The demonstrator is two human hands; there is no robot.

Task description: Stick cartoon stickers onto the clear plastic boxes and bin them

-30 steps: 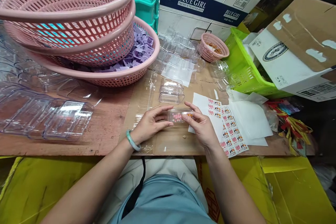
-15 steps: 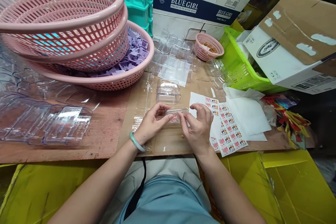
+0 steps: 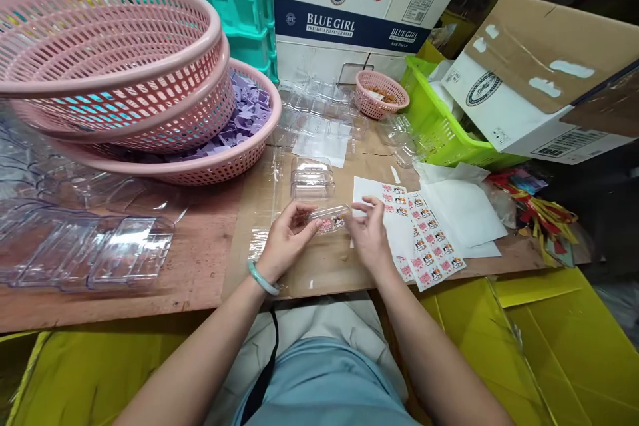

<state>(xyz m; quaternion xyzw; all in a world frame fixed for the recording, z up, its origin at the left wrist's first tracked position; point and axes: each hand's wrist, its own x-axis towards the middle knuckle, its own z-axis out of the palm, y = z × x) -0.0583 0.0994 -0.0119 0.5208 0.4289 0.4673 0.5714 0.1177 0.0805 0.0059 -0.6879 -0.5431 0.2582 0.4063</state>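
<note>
A small clear plastic piece [image 3: 330, 220] with a pink and cat-pattern sticker on its front is held by its left end between the thumb and fingers of my left hand [image 3: 290, 234], which wears a pale green bangle. My right hand [image 3: 368, 229] is at the piece's right end, its fingers blurred; whether it touches or grips anything I cannot make out. More clear pieces [image 3: 313, 178] stand just behind on the cardboard. To the right of my right hand lie sticker sheets [image 3: 433, 239] with rows of cats and pink print.
Stacked pink baskets [image 3: 150, 130] with purple parts stand at the left, behind clear plastic covers [image 3: 84, 243]. A small pink basket [image 3: 382, 94], a green crate [image 3: 444, 123] and cartons [image 3: 344, 30] are at the back. White paper [image 3: 462, 213] lies at the right.
My right hand has drawn back a little from the clear piece, and the sticker on it now shows more fully. The whole view has shifted slightly.
</note>
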